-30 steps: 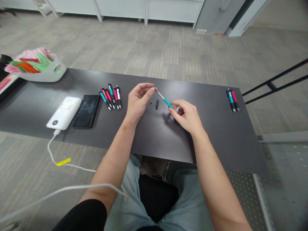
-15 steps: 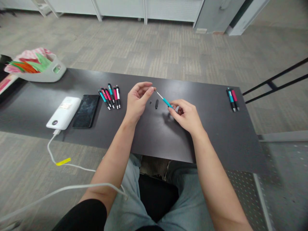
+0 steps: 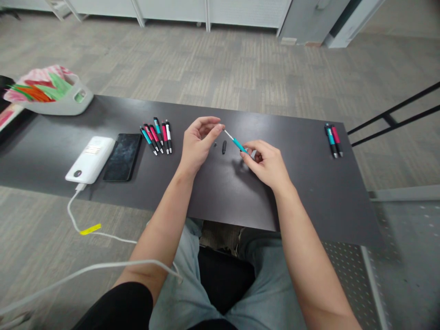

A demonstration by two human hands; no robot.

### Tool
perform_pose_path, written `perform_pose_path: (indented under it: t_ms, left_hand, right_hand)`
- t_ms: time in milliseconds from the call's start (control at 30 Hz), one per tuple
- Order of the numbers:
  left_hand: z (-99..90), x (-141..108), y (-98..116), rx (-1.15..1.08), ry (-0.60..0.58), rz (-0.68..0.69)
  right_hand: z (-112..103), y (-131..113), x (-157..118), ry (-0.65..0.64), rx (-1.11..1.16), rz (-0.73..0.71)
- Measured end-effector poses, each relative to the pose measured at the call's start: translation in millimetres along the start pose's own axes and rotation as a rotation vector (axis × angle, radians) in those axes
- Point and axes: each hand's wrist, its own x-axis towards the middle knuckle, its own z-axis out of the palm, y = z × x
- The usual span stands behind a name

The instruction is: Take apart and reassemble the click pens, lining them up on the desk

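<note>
Teal pen barrel [image 3: 239,145] with its thin refill sticking out is pinched in the right hand [image 3: 266,164] above the dark table [image 3: 309,192], while the left hand [image 3: 195,144] fingertips pinch the refill's tip, small black pen tip piece [image 3: 224,147] lying just below.

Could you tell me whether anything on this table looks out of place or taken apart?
Yes: the teal pen held in the right hand lacks its front end, its white refill sticking out toward the left hand. A loose black tip piece lies on the table between the hands.
</note>
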Motion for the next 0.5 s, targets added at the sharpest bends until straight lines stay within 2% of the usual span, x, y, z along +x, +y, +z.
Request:
perform_pose_path:
  t_ms: [167, 367, 433, 500]
  left_hand:
    - [2.7, -4, 7, 0.043, -0.064, 0.035]
    - [0.4, -8, 17, 0.124, -0.262, 0.055]
    - [-5.1, -9, 19, 0.260, -0.292, 0.069]
    - [-10.1, -12, 21, 0.503, -0.284, 0.059]
  right_hand:
    - [2, 1, -1, 0.008, 0.011, -0.020]
    - [3, 3, -2, 0.009, 0.022, -0.021]
    - [3, 4, -2, 0.018, 0.026, -0.017]
    - [3, 4, -2, 0.023, 0.027, -0.012]
